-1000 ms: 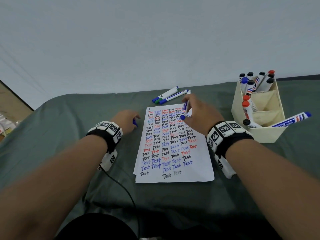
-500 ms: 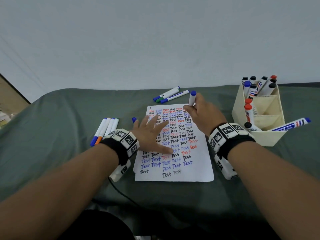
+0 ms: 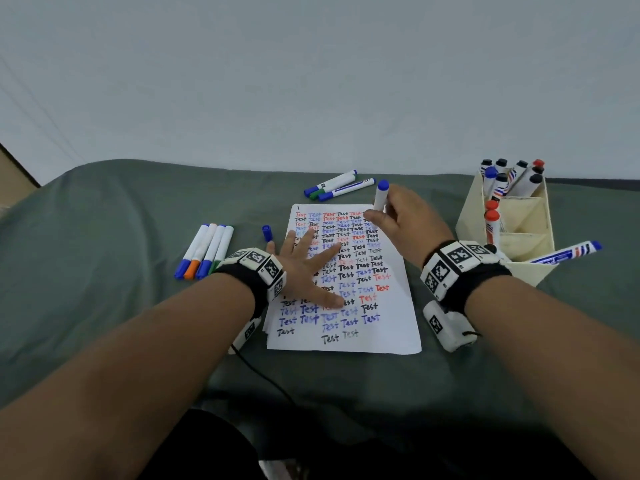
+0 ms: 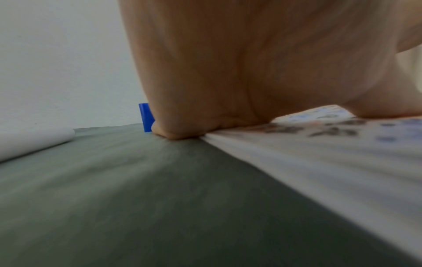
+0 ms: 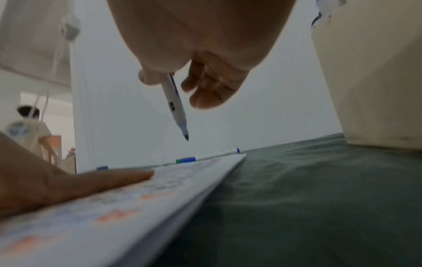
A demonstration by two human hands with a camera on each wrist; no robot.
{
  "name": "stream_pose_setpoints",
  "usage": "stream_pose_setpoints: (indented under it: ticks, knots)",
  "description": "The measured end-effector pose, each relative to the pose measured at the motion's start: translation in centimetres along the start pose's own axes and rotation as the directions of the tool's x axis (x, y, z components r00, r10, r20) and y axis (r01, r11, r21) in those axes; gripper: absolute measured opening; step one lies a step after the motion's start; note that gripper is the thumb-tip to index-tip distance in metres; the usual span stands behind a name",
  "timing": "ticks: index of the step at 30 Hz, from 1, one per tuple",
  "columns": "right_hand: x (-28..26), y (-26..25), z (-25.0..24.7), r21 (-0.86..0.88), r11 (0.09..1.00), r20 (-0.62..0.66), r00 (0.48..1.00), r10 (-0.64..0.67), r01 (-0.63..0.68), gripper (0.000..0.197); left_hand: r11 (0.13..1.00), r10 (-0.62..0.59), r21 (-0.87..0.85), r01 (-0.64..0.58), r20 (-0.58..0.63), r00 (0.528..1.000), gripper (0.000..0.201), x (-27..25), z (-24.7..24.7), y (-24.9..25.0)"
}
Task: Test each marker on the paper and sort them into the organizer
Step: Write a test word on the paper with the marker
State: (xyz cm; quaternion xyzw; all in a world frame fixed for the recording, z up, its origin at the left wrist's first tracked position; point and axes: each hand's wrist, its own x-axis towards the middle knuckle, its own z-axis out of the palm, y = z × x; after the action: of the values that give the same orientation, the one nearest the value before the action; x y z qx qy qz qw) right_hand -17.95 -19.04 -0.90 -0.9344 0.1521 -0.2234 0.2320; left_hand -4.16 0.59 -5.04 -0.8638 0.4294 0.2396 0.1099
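Right hand pinching an uncapped blue marker, tip pointing down and hanging just above the far edge of the paper, not touching yet. Left hand spread flat with straight fingers, pressing the sheet down near its left edge, gripping nothing. Loose blue cap lying on the counter just past the left fingertips.

Page already crammed with "Test" scribbles, only a bare strip left along the near edge. Easy to slip up here: writing up top means landing on old ink, so hard to tell if this marker works at all. Looks like a stack of sheets too, so could slide on the cloth if the left hand eases off.

Cap is small and round, could roll away or get knocked by the left fingers. Forgetting to recap before sorting = dried-out marker.

Organizer sitting right beside the right wrist, with one striped marker poking out sideways over its front wall. Careless elbow swing could tip that out. Four more markers waiting at left, three beyond the paper.
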Motion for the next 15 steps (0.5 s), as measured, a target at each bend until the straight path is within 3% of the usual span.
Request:
stream_pose_setpoints:
  ticks: [2, 4, 8, 10, 12, 15]
  knots:
    - [-0.3, -0.3, -0.4, 0.078, 0.997, -0.002, 1.0, 0.024, -0.023, 0.021, 1.0, 0.0, -0.007, 0.0, -0.004, 1.0, 0.11, 0.1, 0.0, -0.1]
    - [-0.9, -0.7, -0.7, 0.259, 0.957, 0.016, 0.991, 0.134, -0.134, 0.016, 1.0, -0.003, -0.014, 0.003, -0.007, 1.0, 0.11, 0.2, 0.1, -0.1]
    - [-2.4, -1.3, -0.7, 0.524, 0.805, 0.052, 0.955, 0.294, -0.276, 0.014, 1.0, -0.005, -0.016, 0.005, -0.017, 1.0, 0.111, 0.3, 0.2, -0.1]
    - [-3.2, -1.2, -0.4, 0.618, 0.702, 0.107, 0.923, 0.369, -0.352, 0.023, 1.0, -0.003, -0.013, 0.002, -0.024, 1.0, 0.111, 0.3, 0.2, -0.1]
    - [-4.0, -1.0, 0.1, 0.682, 0.59, 0.189, 0.883, 0.429, -0.432, 0.039, 1.0, -0.002, -0.013, 0.002, -0.026, 1.0, 0.11, 0.2, 0.1, -0.1]
    - [-5.1, -0.6, 0.9, 0.728, 0.471, 0.263, 0.837, 0.48, -0.499, 0.038, 1.0, 0.0, -0.006, 0.0, -0.026, 1.0, 0.11, 0.0, 0.1, 0.0]
